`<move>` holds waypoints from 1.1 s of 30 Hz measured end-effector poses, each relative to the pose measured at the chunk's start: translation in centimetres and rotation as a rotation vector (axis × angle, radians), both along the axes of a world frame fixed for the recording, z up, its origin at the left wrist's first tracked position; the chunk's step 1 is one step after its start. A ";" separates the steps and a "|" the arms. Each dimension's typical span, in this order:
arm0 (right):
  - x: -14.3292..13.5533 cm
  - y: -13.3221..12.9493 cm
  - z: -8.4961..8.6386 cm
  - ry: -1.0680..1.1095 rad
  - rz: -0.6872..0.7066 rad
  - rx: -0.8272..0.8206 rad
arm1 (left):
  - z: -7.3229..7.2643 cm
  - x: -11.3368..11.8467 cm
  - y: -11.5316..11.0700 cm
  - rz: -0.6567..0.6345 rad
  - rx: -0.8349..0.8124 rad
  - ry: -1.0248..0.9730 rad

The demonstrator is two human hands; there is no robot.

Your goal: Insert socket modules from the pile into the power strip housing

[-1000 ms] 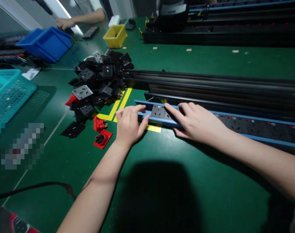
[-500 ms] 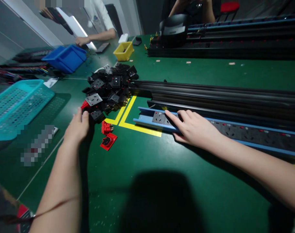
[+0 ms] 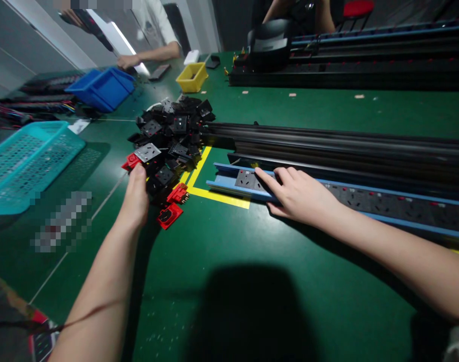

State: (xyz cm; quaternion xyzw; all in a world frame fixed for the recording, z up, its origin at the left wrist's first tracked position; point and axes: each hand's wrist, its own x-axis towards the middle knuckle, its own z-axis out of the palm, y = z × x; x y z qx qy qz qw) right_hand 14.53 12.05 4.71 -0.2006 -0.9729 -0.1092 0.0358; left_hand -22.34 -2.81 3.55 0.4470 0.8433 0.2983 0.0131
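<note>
My left hand (image 3: pixel 136 201) is at the near edge of a heap of black socket modules (image 3: pixel 180 124). Its thumb points up beside a grey socket module (image 3: pixel 148 152) and a red one (image 3: pixel 131 161); its other fingers are hidden. Two red socket modules, one with metal pins (image 3: pixel 178 193) and one with a black round inset (image 3: pixel 169 216), lie just right of that hand. My right hand (image 3: pixel 299 193) grips a blue rail (image 3: pixel 223 182) near its left end, thumb at the near side and index finger stretched over a black socket (image 3: pixel 246 178) seated in the channel.
Long black rails (image 3: pixel 327 143) lie behind the blue one, and yellow tape (image 3: pixel 221 197) marks the green table. A turquoise basket (image 3: pixel 29 161), a blue bin (image 3: pixel 103 89) and a small yellow bin (image 3: pixel 192 78) stand left and back. Another person's arm (image 3: pixel 154 56) rests across the table.
My left hand has moved slightly right along the heap's edge, away from the red module. The pinned red module has shifted right and turned. My right hand stays on the rail.
</note>
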 end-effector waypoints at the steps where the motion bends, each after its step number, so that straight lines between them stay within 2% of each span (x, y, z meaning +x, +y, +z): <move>1: 0.0 0.0 0.0 0.000 -0.001 -0.006 | 0.3 0.9 -0.6 0.031 -0.007 -0.015; 3: 0.0 0.0 0.0 0.001 -0.003 -0.017 | 0.6 2.8 -1.9 0.053 -0.128 0.099; 6: 0.0 0.1 0.0 -0.001 -0.008 -0.018 | 0.0 5.2 -3.4 -0.079 -0.311 0.330; 11: 0.1 0.0 0.1 -0.006 -0.006 0.004 | -1.7 7.1 -3.8 -0.152 -0.292 0.366; 21: 0.1 -0.1 0.1 0.001 0.002 0.019 | -1.9 7.1 -0.1 -0.137 -0.251 0.338; 27: 0.1 0.0 0.1 -0.004 -0.003 0.017 | -1.8 7.9 1.9 -0.109 -0.229 0.411; 33: 0.1 -0.1 0.2 -0.001 -0.002 0.004 | 0.0 8.9 4.6 -0.049 -0.255 0.398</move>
